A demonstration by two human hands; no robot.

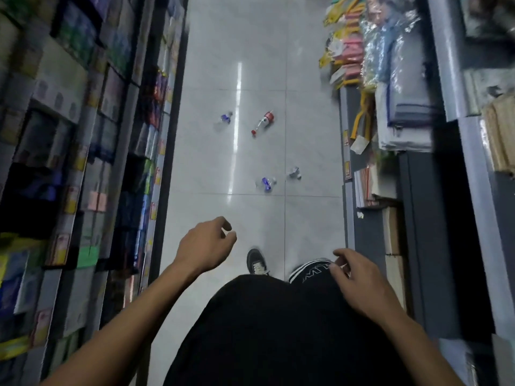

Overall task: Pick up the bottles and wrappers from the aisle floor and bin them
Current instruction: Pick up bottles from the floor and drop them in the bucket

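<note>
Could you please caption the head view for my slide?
Empty left hand and right hand approach four pieces of litter on a shop-aisle floor.

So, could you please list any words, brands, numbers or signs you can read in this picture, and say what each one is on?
None can be read for certain.
Dark trouser leg: white lettering, blurred and partly covered by the right hand.
Blue-label bottle and red-label bottle: labels too small to read.
Yellow price tags on the shelf edge: too blurred.
Boxes on the shelves: print blurred.
</note>
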